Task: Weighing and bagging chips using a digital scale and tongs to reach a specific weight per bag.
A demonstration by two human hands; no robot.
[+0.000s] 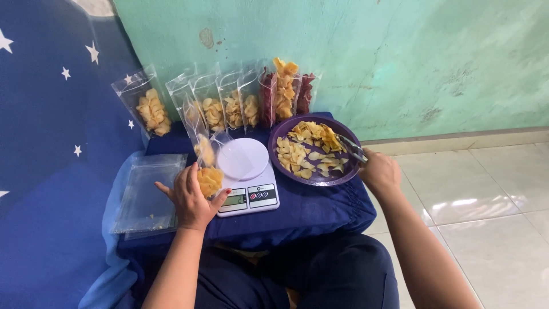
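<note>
So you've got the low table draped in dark blue cloth (pixel 320 209) as your base, and everything sits on it. Biggest thing on there is the round purple plastic plate (pixel 284 166) of yellow chips, just right of the white digital kitchen scale (pixel 250 186). Behind the scale, a row of clear filled chip pouches (pixel 229 106) leans on the green wall. Left of the scale lies a stack of empty clear bags (pixel 148 191). Your left hand (pixel 191 200) is wrapped around a clear pouch half full of chips (pixel 207 169), touching the scale's left edge. Your right hand (pixel 380 171) is clamped on metal tongs (pixel 351 147) reaching into the plate.
</note>
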